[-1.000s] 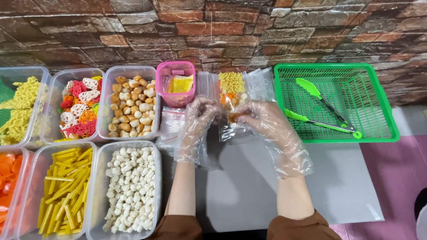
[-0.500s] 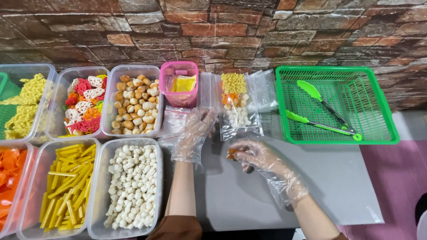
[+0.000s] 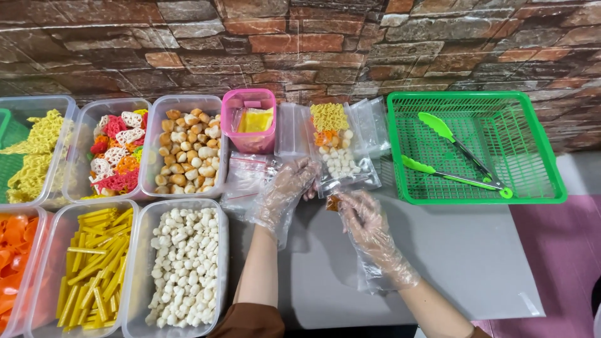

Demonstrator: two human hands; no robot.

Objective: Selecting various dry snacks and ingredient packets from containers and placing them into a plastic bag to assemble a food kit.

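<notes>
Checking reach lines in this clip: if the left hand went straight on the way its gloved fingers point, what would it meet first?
The left hand points up and to the right, toward the wall. First in that line looks to be the filled clear bag of mixed snacks, right at its fingertips. Whether they already touch is unclear.

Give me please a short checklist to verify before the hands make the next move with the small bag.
1. Both hands gloved: ok, left hand and right hand.
2. Right hand holds small clear bag: ok.
3. Orange piece at right fingertips, fully inside the bag: cannot tell.
4. Filled bag lies flat near left hand: ok.
5. Tongs rest in green basket: ok.
</notes>
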